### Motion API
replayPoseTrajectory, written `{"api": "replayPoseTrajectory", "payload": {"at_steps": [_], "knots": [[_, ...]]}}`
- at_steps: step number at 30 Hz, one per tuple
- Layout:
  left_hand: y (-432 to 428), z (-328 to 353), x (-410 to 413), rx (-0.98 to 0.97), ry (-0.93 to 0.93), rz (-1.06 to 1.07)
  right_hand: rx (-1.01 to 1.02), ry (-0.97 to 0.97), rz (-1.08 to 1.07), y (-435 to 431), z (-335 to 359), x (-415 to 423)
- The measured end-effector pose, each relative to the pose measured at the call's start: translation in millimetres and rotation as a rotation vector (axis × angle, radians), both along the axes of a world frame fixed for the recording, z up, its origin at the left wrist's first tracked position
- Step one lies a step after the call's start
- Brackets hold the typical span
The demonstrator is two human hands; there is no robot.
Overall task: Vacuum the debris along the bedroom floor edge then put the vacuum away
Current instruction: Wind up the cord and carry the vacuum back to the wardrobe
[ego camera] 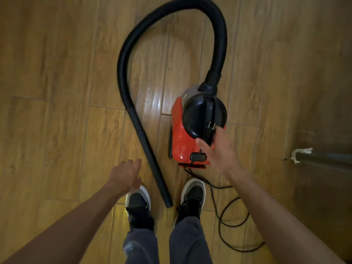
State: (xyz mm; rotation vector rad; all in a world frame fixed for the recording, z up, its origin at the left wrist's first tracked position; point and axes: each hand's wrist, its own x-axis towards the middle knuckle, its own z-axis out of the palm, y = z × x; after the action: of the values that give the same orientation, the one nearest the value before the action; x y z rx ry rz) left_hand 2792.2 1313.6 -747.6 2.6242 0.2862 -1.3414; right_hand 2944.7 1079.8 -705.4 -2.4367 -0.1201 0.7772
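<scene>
A red and black canister vacuum (181,138) stands on the wooden floor in front of my feet. Its black ribbed hose (125,54) arcs up from the front of the canister, loops left and runs down to an open end (168,203) between my shoes. My right hand (219,149) holds the black power plug (209,130) against the vacuum's black top handle, prongs pointing up. The black cord (224,221) trails from the vacuum's rear and loops on the floor to the right. My left hand (127,174) hovers with relaxed fingers, left of the hose, holding nothing.
Wooden plank floor (57,92) all around. A dark furniture leg or rail with torn tape (301,155) lies at the right edge. My two black shoes (138,204) stand either side of the hose end.
</scene>
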Motion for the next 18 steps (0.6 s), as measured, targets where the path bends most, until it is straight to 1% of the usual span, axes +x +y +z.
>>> {"api": "replayPoseTrajectory", "payload": {"at_steps": [3, 7, 9, 13, 15, 18], "knots": [[-3, -20, 5, 0.042, -0.006, -0.017, -0.006, -0.044, -0.041, 5, -14, 6], [-5, -29, 6, 0.046, 0.011, 0.003, -0.048, -0.138, 0.017, 4, -11, 22], [-5, -28, 5, 0.04, 0.02, 0.02, -0.071, -0.155, 0.022, 9, -6, 40], [-1, -27, 14, 0.032, 0.027, 0.055, -0.128, -0.059, 0.082, 29, 8, 70], [0, -29, 24, 0.041, 0.013, 0.069, -0.211, 0.005, 0.096, 39, 13, 77], [0, -37, 42, 0.064, -0.024, 0.075, -0.351, 0.028, 0.149, 50, 9, 82]]}}
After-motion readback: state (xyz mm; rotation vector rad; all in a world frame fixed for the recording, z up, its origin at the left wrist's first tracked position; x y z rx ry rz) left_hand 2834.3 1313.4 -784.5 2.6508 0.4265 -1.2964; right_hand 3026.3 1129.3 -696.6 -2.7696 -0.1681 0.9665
